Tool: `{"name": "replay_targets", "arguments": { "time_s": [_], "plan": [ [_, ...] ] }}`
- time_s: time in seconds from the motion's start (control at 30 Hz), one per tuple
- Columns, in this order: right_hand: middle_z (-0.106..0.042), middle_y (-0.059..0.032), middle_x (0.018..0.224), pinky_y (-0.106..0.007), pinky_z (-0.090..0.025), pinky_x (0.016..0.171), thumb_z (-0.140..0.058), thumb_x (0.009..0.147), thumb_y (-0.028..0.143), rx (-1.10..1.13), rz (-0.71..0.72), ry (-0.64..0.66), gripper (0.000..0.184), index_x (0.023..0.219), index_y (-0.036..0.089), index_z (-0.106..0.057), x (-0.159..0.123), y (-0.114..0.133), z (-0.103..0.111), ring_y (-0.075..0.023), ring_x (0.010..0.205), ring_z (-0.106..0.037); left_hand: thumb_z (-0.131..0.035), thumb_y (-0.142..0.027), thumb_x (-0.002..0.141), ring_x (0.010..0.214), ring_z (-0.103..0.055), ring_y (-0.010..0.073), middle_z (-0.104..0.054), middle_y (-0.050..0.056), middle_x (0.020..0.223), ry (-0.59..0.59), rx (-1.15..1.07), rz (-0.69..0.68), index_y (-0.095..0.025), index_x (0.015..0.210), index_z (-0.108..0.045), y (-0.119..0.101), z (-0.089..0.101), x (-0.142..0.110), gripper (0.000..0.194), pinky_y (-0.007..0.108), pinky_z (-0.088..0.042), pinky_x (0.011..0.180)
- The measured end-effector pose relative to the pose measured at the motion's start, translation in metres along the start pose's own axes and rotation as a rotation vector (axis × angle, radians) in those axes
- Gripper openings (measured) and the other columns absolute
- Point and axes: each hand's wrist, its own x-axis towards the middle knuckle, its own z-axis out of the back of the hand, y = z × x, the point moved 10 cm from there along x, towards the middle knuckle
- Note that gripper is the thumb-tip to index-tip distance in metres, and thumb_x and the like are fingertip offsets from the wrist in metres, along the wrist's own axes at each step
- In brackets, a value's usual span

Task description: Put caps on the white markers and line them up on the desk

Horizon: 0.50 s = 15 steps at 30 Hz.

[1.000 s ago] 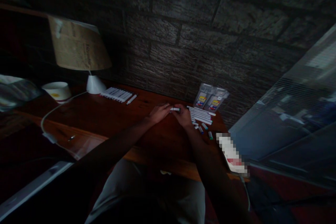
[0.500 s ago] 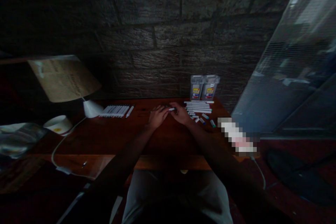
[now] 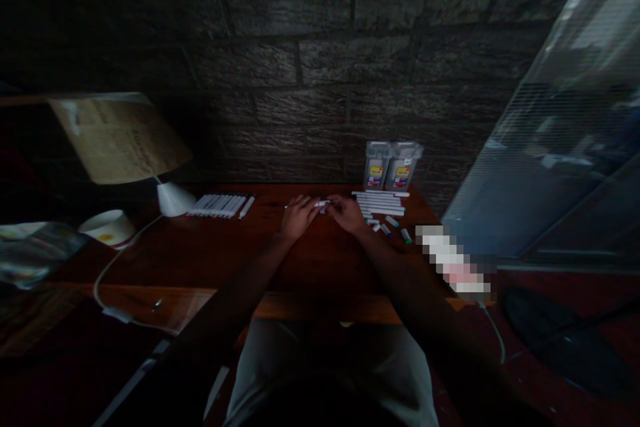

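Observation:
My left hand (image 3: pixel 299 215) and my right hand (image 3: pixel 347 213) meet at the far middle of the dark wooden desk (image 3: pixel 210 253). Between their fingertips they hold a white marker (image 3: pixel 323 203), each hand pinching one end. Just right of my right hand lies a row of white markers (image 3: pixel 381 203) with several loose caps (image 3: pixel 393 227) in front of it. Two clear marker packs (image 3: pixel 391 166) stand against the wall behind that row. Another neat row of white markers (image 3: pixel 220 205) lies to the left of my left hand.
A lamp with a tan shade (image 3: pixel 117 137) and white base (image 3: pixel 173 199) stands at the left, its cord (image 3: pixel 107 267) trailing over the desk edge. A white cup (image 3: pixel 109 227) sits beside it. A blurred-out object (image 3: pixel 453 260) lies at the desk's right corner. A window (image 3: pixel 560 147) is on the right.
The view has swung and levelled out. Both hands stay together on the marker; the left fingers now show a little more of its white barrel.

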Motion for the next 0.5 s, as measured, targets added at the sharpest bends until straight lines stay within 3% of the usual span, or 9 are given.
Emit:
{"name": "replay_targets", "arguments": {
  "time_s": [0.3, 0.5],
  "plan": [
    [-0.077, -0.0026, 0.088, -0.027, -0.057, 0.071, -0.059, 0.093, 0.034, 0.095, -0.006, 0.020, 0.024, 0.110, 0.021, -0.070, 0.0004, -0.0003, -0.0042, -0.0154, 0.067, -0.073, -0.051, -0.037, 0.099, 0.101, -0.066, 0.0256, -0.073, 0.011, 0.105, -0.031, 0.022, 0.012, -0.021, 0.114, -0.071, 0.0039, 0.0058, 0.0003, 0.030, 0.039, -0.049, 0.091],
    [-0.077, -0.0020, 0.090, -0.026, -0.057, 0.067, -0.057, 0.094, 0.036, 0.137, -0.013, 0.013, 0.026, 0.110, 0.022, -0.071, -0.0001, 0.0022, -0.0023, -0.0135, 0.061, -0.070, -0.051, -0.041, 0.099, 0.091, -0.069, 0.0207, -0.073, 0.008, 0.110, -0.039, 0.036, 0.062, -0.024, 0.113, -0.070, 0.0072, 0.0035, -0.0032, 0.029, 0.031, -0.052, 0.081]
  ]
}}
